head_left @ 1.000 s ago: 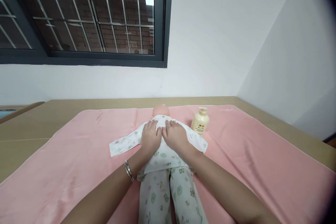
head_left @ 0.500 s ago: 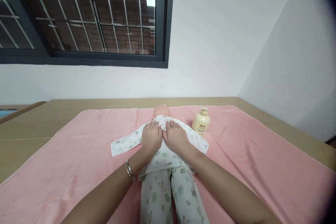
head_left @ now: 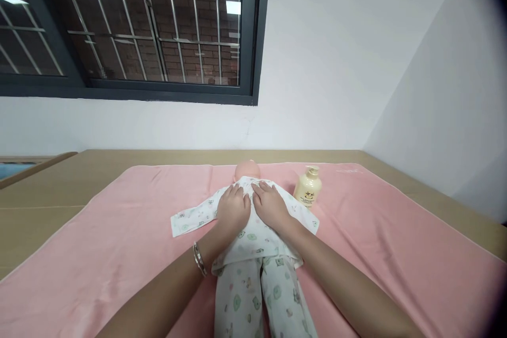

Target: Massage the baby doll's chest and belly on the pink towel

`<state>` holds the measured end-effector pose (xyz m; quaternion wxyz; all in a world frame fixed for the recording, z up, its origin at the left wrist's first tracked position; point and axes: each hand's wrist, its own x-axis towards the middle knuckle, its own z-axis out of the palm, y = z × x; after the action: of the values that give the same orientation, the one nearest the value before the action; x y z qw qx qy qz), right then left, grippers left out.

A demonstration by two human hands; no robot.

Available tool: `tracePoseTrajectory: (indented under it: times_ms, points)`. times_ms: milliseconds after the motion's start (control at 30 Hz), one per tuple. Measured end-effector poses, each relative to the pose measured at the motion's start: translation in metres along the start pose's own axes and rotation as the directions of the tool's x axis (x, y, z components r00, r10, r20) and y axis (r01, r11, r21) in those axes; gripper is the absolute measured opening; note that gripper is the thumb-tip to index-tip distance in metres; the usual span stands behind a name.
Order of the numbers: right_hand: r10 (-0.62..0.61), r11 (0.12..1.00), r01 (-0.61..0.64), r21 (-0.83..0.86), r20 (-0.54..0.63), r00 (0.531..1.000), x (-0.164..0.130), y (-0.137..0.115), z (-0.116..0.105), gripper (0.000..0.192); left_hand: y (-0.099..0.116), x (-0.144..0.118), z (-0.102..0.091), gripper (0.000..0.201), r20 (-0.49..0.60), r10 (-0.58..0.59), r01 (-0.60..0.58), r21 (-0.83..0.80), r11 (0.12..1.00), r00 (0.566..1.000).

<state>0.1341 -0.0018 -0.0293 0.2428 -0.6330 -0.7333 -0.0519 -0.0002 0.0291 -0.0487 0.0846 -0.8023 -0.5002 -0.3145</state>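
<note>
A baby doll [head_left: 247, 169] lies on its back on a pink sheet, its head toward the wall. It is dressed in a white printed top [head_left: 253, 240] with long sleeves spread to both sides and matching trousers [head_left: 240, 296]. My left hand [head_left: 233, 208] rests flat on the left of the doll's chest, fingers stretched out toward its head. On the right of the chest lies my right hand [head_left: 271, 205], also flat with fingers extended. A narrow gap separates the two hands. The doll's face and neck are mostly hidden.
A yellow pump bottle [head_left: 308, 187] stands on the pink sheet [head_left: 130, 232], just right of the doll's sleeve. Beneath the sheet is a wooden surface [head_left: 47, 211]. Behind rises a white wall [head_left: 317, 63] with a dark-framed, barred window [head_left: 158, 26].
My hands have moved slightly apart on the doll's chest, the right one shifting to the right. The whole view has shifted a little.
</note>
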Motion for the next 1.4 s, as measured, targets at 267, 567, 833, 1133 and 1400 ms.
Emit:
tracePoseTrajectory:
  times_ms: [267,567,833,1133,1400]
  points:
    - [-0.019,0.995,0.015,-0.102,-0.045,0.999,-0.015,-0.022,0.004,0.037,-0.014,0.02,-0.004,0.038,0.174,-0.05,0.075,-0.139,0.988,0.984]
    - [0.019,0.998,-0.021,-0.053,-0.038,0.999,-0.008,-0.016,-0.001,0.038,-0.004,0.016,-0.005,0.039,0.097,-0.003,-0.001,0.046,0.999,0.995]
    - [0.041,0.999,-0.041,0.017,-0.019,0.999,0.004,-0.003,0.002,0.043,0.003,0.006,-0.008,0.038,0.017,0.041,-0.042,0.059,0.997,0.999]
    - [0.014,0.998,-0.019,-0.057,-0.09,0.996,-0.003,-0.01,0.001,0.039,0.001,0.007,-0.008,0.034,0.008,-0.015,0.015,0.015,1.0,1.0]
    - [0.044,0.996,-0.055,-0.064,-0.149,0.988,-0.011,-0.016,0.005,0.038,-0.005,0.007,0.001,0.035,0.002,-0.014,0.014,-0.019,1.0,1.0]
